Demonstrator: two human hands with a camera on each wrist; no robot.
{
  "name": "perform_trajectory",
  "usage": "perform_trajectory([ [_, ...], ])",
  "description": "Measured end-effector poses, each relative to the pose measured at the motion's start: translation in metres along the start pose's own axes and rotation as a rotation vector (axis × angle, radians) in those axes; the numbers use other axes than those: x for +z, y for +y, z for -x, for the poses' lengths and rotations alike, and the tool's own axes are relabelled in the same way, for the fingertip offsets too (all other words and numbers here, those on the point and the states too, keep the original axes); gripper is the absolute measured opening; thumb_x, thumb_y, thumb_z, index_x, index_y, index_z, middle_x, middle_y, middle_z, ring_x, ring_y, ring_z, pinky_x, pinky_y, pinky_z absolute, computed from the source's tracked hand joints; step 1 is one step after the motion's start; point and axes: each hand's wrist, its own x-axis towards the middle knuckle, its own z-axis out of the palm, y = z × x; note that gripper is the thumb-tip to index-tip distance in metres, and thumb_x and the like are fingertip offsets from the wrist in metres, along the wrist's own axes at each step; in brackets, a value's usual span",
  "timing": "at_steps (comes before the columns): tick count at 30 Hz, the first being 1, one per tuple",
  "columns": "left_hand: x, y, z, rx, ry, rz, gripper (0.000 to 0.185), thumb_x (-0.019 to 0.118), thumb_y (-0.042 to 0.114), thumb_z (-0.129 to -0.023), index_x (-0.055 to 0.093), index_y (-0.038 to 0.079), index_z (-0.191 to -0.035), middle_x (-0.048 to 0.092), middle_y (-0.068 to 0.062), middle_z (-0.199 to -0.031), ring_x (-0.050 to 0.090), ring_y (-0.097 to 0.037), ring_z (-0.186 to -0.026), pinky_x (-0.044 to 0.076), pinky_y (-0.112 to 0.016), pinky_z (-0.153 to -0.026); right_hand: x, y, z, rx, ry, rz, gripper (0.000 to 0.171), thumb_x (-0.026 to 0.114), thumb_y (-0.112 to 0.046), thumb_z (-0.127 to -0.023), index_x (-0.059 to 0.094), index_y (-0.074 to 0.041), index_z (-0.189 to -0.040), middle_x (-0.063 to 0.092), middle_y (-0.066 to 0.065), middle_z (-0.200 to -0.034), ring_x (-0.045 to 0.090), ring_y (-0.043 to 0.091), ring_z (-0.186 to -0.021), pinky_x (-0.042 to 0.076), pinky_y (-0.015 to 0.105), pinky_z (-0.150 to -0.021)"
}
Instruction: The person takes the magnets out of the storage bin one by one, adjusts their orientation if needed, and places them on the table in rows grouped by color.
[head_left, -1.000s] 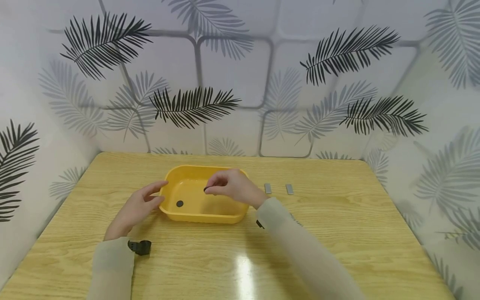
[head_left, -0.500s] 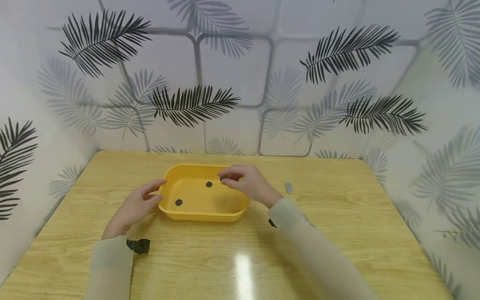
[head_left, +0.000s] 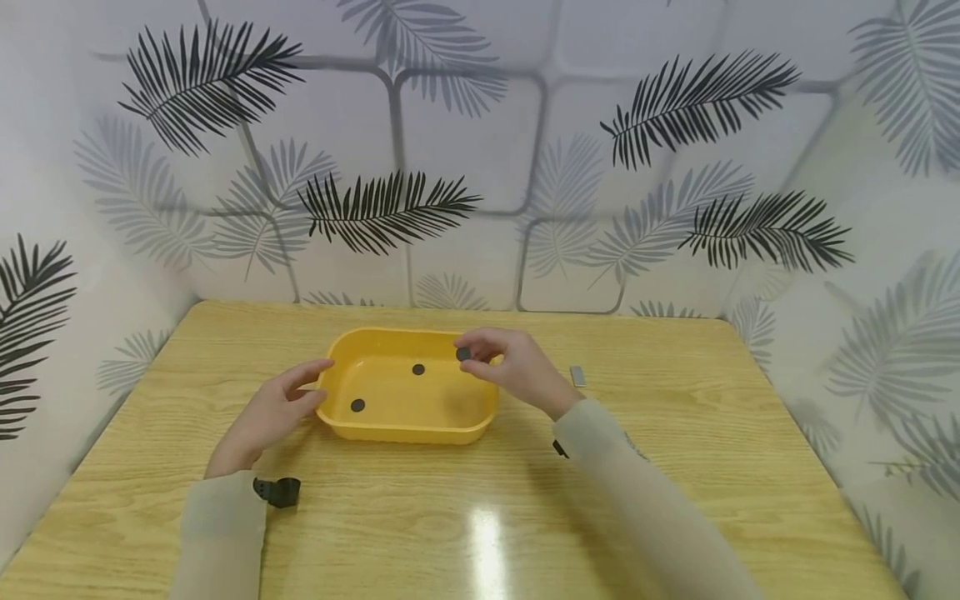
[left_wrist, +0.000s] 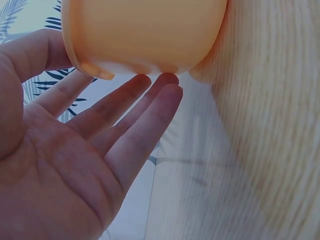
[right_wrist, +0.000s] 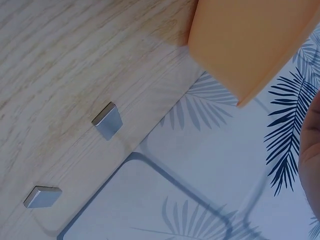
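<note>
The right hand [head_left: 510, 367] pinched a small black disc [head_left: 463, 353] between thumb and fingertips, just over the far right corner of the yellow tub [head_left: 408, 429]. Flat, stiff and probably light, the disc looked best held by its edge. The left hand [head_left: 273, 412] rested with straight, slightly spread fingers against the tub's smooth plastic wall. Two more discs [head_left: 417, 368] lay inside; two grey metal blocks [right_wrist: 107, 120] sat on the glossy wood-grain table [head_left: 675, 467].
</note>
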Motion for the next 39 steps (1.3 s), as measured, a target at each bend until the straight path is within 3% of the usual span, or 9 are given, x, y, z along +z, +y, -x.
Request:
perform_trajectory([
  [8,0.001,-0.002,0.0,0.005,-0.003,0.012,0.055,0.054,0.022,-0.108,0.038,0.012,-0.16,0.034,-0.025,-0.164,0.053,-0.046,-0.138,0.055,-0.052,-0.107,-0.002,0.006,0.005,-0.065,0.053,0.022,0.025,0.078,-0.018,-0.093,0.074,-0.011,-0.117,0.075,0.002,-0.099,0.068,0.017,-0.091,0.06,0.047,-0.088],
  [17,0.0,-0.002,-0.001,0.003,-0.013,0.018,0.056,0.054,0.024,-0.108,0.037,0.014,-0.161,0.033,-0.024,-0.166,0.049,-0.046,-0.142,0.053,-0.052,-0.108,-0.009,0.019,0.013,-0.203,0.185,0.038,0.024,0.084,-0.009,-0.086,0.074,-0.006,-0.107,0.072,0.007,-0.114,0.068,0.023,-0.099,0.058,0.049,-0.094],
  [24,-0.001,-0.004,0.001,0.0,-0.025,0.035,0.06,0.056,0.03,-0.108,0.034,0.016,-0.162,0.031,-0.023,-0.167,0.051,-0.044,-0.141,0.057,-0.047,-0.104,-0.016,0.024,0.019,-0.174,0.189,0.067,0.021,0.083,-0.013,-0.087,0.074,-0.011,-0.106,0.072,0.006,-0.123,0.067,0.023,-0.119,0.053,0.044,-0.11],
  [31,-0.003,-0.006,0.002,0.007,-0.028,0.038,0.064,0.059,0.034,-0.106,0.034,0.016,-0.162,0.032,-0.023,-0.167,0.056,-0.042,-0.137,0.059,-0.038,-0.099,-0.02,0.03,0.027,-0.14,0.193,0.061,0.022,0.083,-0.014,-0.087,0.075,-0.009,-0.107,0.072,0.007,-0.122,0.067,0.024,-0.118,0.057,0.044,-0.104],
  [39,-0.004,-0.005,0.002,0.003,-0.027,0.028,0.064,0.058,0.035,-0.106,0.034,0.016,-0.162,0.032,-0.022,-0.167,0.054,-0.042,-0.139,0.059,-0.04,-0.101,-0.025,0.041,0.04,-0.071,0.199,0.074,0.02,0.082,-0.018,-0.089,0.075,-0.013,-0.108,0.071,0.003,-0.125,0.065,0.025,-0.123,0.056,0.049,-0.105],
])
